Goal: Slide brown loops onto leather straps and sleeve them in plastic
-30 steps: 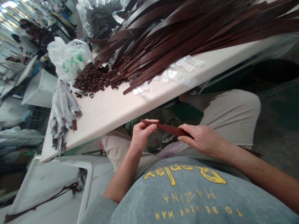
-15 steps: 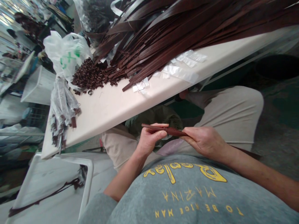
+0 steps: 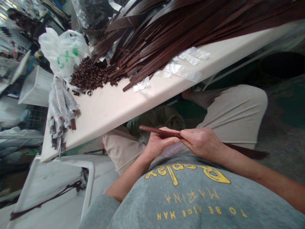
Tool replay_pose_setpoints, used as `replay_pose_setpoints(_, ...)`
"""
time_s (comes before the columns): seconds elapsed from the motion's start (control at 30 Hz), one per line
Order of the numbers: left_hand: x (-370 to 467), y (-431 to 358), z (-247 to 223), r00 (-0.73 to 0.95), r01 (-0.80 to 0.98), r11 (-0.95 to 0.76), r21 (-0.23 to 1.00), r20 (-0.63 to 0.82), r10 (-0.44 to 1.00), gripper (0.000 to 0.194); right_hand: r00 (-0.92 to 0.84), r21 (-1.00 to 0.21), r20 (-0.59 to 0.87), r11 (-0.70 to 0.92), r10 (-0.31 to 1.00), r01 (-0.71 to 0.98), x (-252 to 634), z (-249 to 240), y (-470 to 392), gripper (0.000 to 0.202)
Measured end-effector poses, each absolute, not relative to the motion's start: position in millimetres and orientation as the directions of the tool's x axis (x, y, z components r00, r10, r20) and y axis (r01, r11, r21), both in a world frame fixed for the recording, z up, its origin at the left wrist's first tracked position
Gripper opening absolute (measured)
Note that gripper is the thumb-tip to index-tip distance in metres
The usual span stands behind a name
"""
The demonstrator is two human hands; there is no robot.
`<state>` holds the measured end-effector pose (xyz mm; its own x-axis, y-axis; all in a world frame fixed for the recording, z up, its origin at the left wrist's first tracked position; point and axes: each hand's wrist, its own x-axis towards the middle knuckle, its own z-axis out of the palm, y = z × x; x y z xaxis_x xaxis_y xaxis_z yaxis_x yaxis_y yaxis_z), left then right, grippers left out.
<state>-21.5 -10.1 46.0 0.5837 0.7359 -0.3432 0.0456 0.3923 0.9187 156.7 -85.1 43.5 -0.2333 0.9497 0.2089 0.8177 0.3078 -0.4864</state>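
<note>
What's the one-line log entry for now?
left hand: holds brown strap near one end | right hand: holds same strap, next to left hand | table: strap pile, small loops, plastic bag

Smooth leather-like strap [image 3: 152, 129], crinkled plastic carrier bag [image 3: 62, 46], pale matt tabletop [image 3: 100, 111]

The readable words stand on the front of the grey shirt [image 3: 133, 203], upside down as the camera sees them, in three yellow lines. The top line is one word in large, thick letters [image 3: 218, 174]: it seems to open with R or P, then "ool", and its last letters are too distorted to read surely. Under it, in thin, hand-drawn capitals [image 3: 192, 196], stands "MARINA". The lowest line, in small block capitals [image 3: 166, 216], reads "TO BE", then either "NICE" or "RICE", then "MAN". The white plastic bag [image 3: 51, 43] bears green print [image 3: 75, 51], too creased to make out.
</note>
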Motion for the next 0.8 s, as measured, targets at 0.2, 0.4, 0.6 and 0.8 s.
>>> replay_pose_setpoints(0.2, -19.5, -2.6, 46.9, 0.537, 0.002, 0.308, 0.951, -0.261, 0.802, 0.027, -0.153, -0.56, 0.218, 0.252, 0.964, 0.789, 158.3, 52.4, -80.0, 0.034)
replay_pose_setpoints(0.4, -31.5, 21.5, 50.9, 0.327, -0.135, 0.282, 0.95, -0.226, 0.918, 0.033, -0.122, -0.803, 0.342, 0.358, 0.932, 0.476, 172.6, 54.3, -102.9, 0.017)
replay_pose_setpoints(0.6, -22.2, 15.5, 60.0, 0.417, -0.145, 0.259, 0.955, -0.178, 0.891, 0.031, 0.106, -0.805, -0.438, -0.338, 0.893, -0.487, 155.4, 9.2, -106.0, 0.04)
replay_pose_setpoints(0.8, -30.1, 5.2, 49.4, 0.41, -0.119, 0.231, 0.966, -0.164, 0.897, 0.032, 0.336, -0.569, -0.683, -0.185, 0.648, -0.801, 193.0, 0.8, -107.2, 0.036)
